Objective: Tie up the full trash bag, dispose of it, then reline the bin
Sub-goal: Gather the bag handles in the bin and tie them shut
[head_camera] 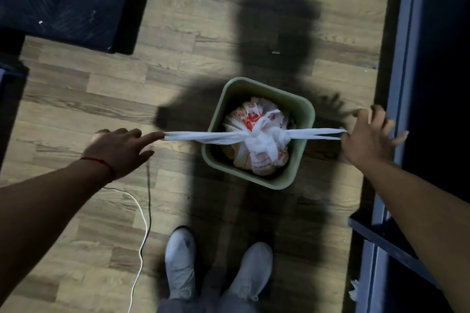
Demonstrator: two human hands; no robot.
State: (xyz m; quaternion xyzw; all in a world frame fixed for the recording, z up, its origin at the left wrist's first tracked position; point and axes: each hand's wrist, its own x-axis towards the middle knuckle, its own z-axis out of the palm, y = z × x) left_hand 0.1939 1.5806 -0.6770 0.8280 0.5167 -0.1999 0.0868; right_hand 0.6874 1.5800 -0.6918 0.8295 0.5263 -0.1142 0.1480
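A full white trash bag (pixel 256 134) with red print sits inside a small green square bin (pixel 304 109) on the wooden floor. A knot sits at the bag's top, and its two handle ends stretch out taut to the left and right. My left hand (pixel 119 147) pinches the left end, well left of the bin. My right hand (pixel 368 134) pinches the right end just past the bin's right rim, with the other fingers spread.
Dark furniture (pixel 66 0) stands at the upper left. A dark cabinet or door frame (pixel 412 84) runs down the right side, with a shelf edge (pixel 376 239) jutting out. A white cable (pixel 142 223) lies on the floor at the left. My two white shoes (pixel 218 272) stand below the bin.
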